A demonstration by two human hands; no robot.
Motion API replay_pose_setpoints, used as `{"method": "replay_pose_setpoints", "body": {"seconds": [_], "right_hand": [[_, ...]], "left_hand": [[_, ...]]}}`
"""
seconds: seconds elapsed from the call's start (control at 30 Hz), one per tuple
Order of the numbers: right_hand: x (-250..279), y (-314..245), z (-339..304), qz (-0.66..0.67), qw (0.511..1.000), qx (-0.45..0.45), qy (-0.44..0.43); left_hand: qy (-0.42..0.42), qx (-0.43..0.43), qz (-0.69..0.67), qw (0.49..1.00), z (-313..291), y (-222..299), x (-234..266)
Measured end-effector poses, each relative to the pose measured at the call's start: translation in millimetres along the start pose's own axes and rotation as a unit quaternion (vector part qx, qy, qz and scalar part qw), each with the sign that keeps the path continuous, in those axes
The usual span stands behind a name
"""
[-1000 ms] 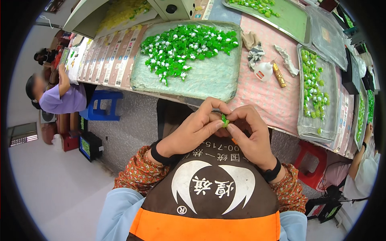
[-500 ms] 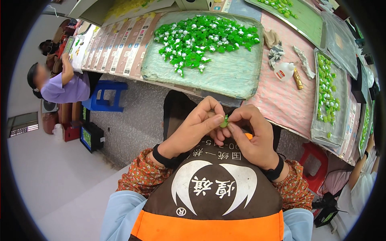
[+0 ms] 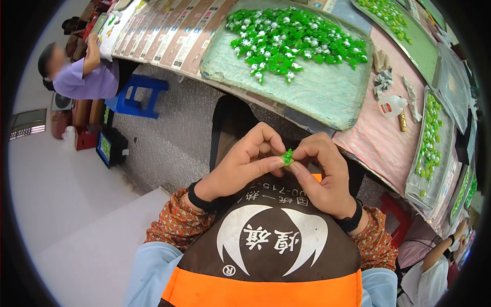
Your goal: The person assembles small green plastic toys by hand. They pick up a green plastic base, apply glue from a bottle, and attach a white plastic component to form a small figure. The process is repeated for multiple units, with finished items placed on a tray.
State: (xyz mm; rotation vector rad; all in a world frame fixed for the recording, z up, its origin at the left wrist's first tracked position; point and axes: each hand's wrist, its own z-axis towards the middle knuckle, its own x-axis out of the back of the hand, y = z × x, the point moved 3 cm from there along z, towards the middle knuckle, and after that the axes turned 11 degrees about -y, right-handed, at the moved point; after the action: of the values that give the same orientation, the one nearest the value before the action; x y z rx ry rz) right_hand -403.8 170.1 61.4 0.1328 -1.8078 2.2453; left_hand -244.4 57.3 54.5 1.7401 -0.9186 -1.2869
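Both hands meet over my lap, in front of a dark apron, holding one small green plastic piece [image 3: 287, 157]. My left hand [image 3: 249, 159] pinches its left side between thumb and fingertips. On the other side, the thumb and index finger of my right hand [image 3: 326, 176] grip it too. Fingertips cover part of the piece, so its full shape is hidden. Beyond my hands, a pale lined tray [image 3: 317, 97] rests on the table. A heap of green pieces with white, eye-like balls [image 3: 302, 41] lies in it.
Right of the tray are a white bottle [image 3: 392, 106], a gold-brown tube [image 3: 403, 121] and crumpled rags [image 3: 382, 81]. A narrower tray [image 3: 412, 181] of green pieces stands farther right. A blue stool [image 3: 140, 96] and a person in purple [image 3: 84, 79] are at left; another person [image 3: 427, 271] sits lower right.
The view has shifted, so the table and trays appear farther right and higher. Between my fingertips the green piece looks turned and shows more brightly; both hands still pinch it.
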Motion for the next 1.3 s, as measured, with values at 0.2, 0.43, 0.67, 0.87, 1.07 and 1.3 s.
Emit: {"method": "replay_pose_setpoints", "body": {"seconds": [0.2, 0.43, 0.67, 0.87, 1.07, 1.3], "right_hand": [[-4, 1, 9, 0.005, 1.000, -0.008, -0.015], [-2, -3, 15, -0.017, 0.999, -0.026, -0.030], [-5, -5, 19, -0.036, 0.998, -0.037, -0.030], [-10, -2, 21, -0.014, 0.998, -0.043, -0.035], [-14, -3, 25, 0.009, 0.997, -0.056, -0.042], [-16, -1, 22, 0.050, 0.995, -0.070, -0.054]], "left_hand": [[-0.006, -0.002, -0.075, 0.997, 3, -5, 8], [-0.023, -0.011, -0.101, 0.995, 7, -7, 11], [-0.008, -0.007, -0.074, 0.997, 5, -4, 8], [0.001, 0.001, -0.087, 0.996, -1, -2, 7], [0.007, -0.003, -0.095, 0.995, -4, -5, 10], [-0.008, -0.040, -0.111, 0.993, -2, -11, 13]]}}
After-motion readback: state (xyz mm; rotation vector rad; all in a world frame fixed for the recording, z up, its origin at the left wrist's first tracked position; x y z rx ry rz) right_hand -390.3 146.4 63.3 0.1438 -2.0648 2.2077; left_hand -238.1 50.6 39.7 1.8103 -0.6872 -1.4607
